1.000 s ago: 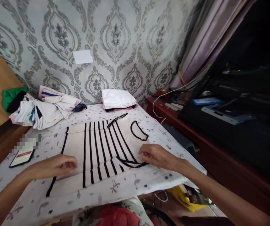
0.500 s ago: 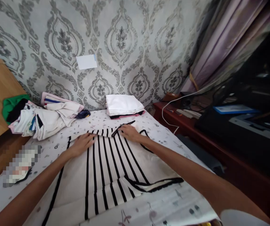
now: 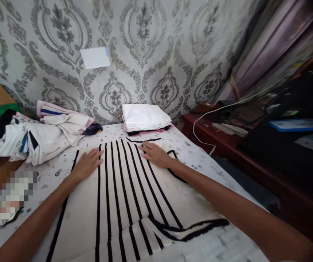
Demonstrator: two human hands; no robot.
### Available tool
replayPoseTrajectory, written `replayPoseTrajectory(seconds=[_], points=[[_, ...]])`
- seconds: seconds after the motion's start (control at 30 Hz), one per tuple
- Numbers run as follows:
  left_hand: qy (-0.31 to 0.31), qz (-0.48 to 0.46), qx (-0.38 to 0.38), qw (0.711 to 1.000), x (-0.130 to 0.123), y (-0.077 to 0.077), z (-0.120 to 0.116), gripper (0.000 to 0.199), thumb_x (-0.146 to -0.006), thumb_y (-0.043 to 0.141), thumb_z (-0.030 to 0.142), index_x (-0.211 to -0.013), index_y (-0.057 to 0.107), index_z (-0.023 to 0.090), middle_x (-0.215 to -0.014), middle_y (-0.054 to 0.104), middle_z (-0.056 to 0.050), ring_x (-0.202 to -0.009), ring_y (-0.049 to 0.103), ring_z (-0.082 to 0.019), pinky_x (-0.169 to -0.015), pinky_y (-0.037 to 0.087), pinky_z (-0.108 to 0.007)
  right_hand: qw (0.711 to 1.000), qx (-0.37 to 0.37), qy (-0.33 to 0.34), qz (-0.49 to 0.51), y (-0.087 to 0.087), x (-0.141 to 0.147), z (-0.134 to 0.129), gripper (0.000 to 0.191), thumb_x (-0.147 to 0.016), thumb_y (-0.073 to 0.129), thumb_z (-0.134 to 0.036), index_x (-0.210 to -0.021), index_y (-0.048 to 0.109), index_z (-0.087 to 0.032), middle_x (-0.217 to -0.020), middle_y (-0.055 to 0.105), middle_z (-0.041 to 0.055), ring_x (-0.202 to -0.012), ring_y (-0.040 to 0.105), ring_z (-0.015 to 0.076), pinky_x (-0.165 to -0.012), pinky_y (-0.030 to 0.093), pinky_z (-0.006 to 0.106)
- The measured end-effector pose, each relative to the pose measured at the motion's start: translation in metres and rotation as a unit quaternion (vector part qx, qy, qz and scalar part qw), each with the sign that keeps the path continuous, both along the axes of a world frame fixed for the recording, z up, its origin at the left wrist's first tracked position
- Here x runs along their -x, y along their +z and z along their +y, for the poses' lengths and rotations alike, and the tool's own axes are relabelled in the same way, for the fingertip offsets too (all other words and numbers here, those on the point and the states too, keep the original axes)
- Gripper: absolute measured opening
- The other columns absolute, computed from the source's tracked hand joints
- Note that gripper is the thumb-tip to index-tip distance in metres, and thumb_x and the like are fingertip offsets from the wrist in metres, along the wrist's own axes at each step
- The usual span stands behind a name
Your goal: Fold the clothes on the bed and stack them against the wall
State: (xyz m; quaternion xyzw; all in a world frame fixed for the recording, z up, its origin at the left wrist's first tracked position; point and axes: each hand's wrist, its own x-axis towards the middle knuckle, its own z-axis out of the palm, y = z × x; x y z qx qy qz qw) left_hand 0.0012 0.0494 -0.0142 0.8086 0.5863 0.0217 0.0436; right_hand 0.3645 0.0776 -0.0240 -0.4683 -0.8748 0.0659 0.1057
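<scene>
A cream knit garment with black stripes and black trim lies spread on the bed. My left hand rests flat on its far left part, fingers stretched toward the stripes. Over the far right part, near the black-edged far end, my right hand lies with its fingers out, palm down on the cloth. Neither hand grips the fabric. At the near right, one black-trimmed edge of the garment is folded and rumpled.
A stack of folded white cloth sits by the wall. To the left is a heap of clothes. A blurred item lies at the left edge. A dark red desk with a white cable runs along the right.
The garment's far end, bunched and folded over before, now lies flatter. My right hand has let go of the black-edged part and flattened. The view has shifted closer.
</scene>
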Motion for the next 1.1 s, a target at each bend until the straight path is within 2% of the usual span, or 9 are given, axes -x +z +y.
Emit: replayPoseTrajectory(seconds=[0.13, 0.27, 0.33, 0.43, 0.6, 0.77, 0.87, 1.0, 1.1], points=[[0.083, 0.029, -0.005, 0.996, 0.033, 0.005, 0.014, 0.059, -0.101, 0.025, 0.045, -0.155, 0.034, 0.023, -0.165, 0.026, -0.006, -0.153, 0.02, -0.027, -0.12, 0.023, -0.052, 0.997, -0.016, -0.076, -0.014, -0.008, -0.036, 0.022, 0.056, -0.103, 0.032, -0.044, -0.15, 0.045, -0.018, -0.159, 0.038, 0.0141, -0.148, 0.031, 0.0281, -0.119, 0.028, 0.048], [0.102, 0.015, -0.042, 0.994, 0.04, 0.004, 0.014, 0.055, -0.101, 0.028, 0.045, -0.149, 0.043, 0.023, -0.162, 0.034, -0.009, -0.15, 0.027, -0.03, -0.116, 0.027, -0.059, 0.995, -0.037, -0.091, -0.022, -0.008, -0.039, 0.022, 0.05, -0.103, 0.033, -0.04, -0.145, 0.051, -0.019, -0.153, 0.046, 0.0142, -0.144, 0.038, 0.0284, -0.114, 0.033, 0.049], [0.092, -0.015, -0.079, 0.993, 0.039, 0.007, 0.021, 0.051, -0.101, 0.03, 0.042, -0.143, 0.049, 0.021, -0.155, 0.046, -0.012, -0.145, 0.037, -0.03, -0.114, 0.031, -0.057, 0.993, -0.07, -0.093, -0.027, -0.003, -0.025, 0.02, 0.044, -0.103, 0.035, -0.035, -0.135, 0.059, -0.019, -0.147, 0.053, 0.0149, -0.138, 0.045, 0.0293, -0.11, 0.036, 0.049], [0.085, -0.055, -0.109, 0.989, 0.032, 0.015, 0.043, 0.046, -0.1, 0.032, 0.037, -0.134, 0.055, 0.017, -0.139, 0.06, -0.013, -0.13, 0.053, -0.027, -0.109, 0.04, -0.046, 0.992, -0.098, -0.069, -0.033, 0.011, 0.013, 0.027, 0.036, -0.102, 0.038, -0.029, -0.121, 0.065, -0.016, -0.135, 0.06, 0.0151, -0.127, 0.052, 0.0287, -0.105, 0.039, 0.044], [0.117, -0.007, -0.038, 0.992, 0.012, 0.023, 0.081, 0.036, -0.094, 0.047, 0.038, -0.121, 0.063, 0.019, -0.125, 0.064, -0.013, -0.12, 0.057, -0.031, -0.096, 0.046, -0.041, 0.995, -0.008, -0.076, -0.06, 0.033, 0.084, 0.063, 0.034, -0.102, 0.039, -0.029, -0.13, 0.058, -0.02, -0.132, 0.058, 0.0129, -0.107, 0.063, 0.0248, -0.088, 0.049, 0.036], [0.103, 0.0, -0.004, 0.995, 0.012, 0.025, 0.1, 0.016, -0.082, 0.061, 0.029, -0.094, 0.068, 0.019, -0.096, 0.071, -0.006, -0.096, 0.065, -0.025, -0.08, 0.049, -0.033, 0.991, 0.006, -0.107, -0.078, 0.033, 0.104, 0.091, 0.025, -0.099, 0.045, -0.025, -0.116, 0.063, -0.02, -0.128, 0.06, 0.0136, -0.108, 0.063, 0.0263, -0.087, 0.051, 0.036], [0.098, -0.001, -0.029, 0.995, 0.018, 0.029, 0.098, 0.012, -0.083, 0.058, 0.022, -0.091, 0.066, 0.019, -0.103, 0.069, -0.009, -0.104, 0.062, -0.027, -0.088, 0.047, -0.037, 0.988, -0.019, -0.131, -0.075, 0.03, 0.101, 0.092, 0.031, -0.1, 0.038, -0.018, -0.123, 0.059, -0.017, -0.131, 0.058, 0.0162, -0.109, 0.063, 0.0275, -0.088, 0.05, 0.037], [0.109, -0.003, -0.111, 0.988, 0.003, 0.025, 0.073, 0.032, -0.088, 0.046, 0.012, -0.116, 0.061, 0.014, -0.126, 0.061, -0.019, -0.123, 0.052, -0.033, -0.102, 0.041, -0.051, 0.982, -0.039, -0.168, -0.073, 0.031, 0.107, 0.077, 0.038, -0.1, 0.031, -0.014, -0.131, 0.053, -0.014, -0.132, 0.056, 0.0193, -0.103, 0.066, 0.0289, -0.083, 0.052, 0.04], [0.013, -0.044, -0.124, 0.991, -0.028, 0.012, 0.044, 0.041, -0.094, 0.045, 0.021, -0.133, 0.052, 0.014, -0.141, 0.054, -0.018, -0.133, 0.048, -0.03, -0.112, 0.036, -0.047, 0.987, -0.067, -0.144, -0.038, 0.025, 0.119, 0.057, 0.04, -0.1, 0.031, -0.015, -0.134, 0.051, -0.015, -0.133, 0.056, 0.0185, -0.1, 0.067, 0.0277, -0.081, 0.054, 0.04]])
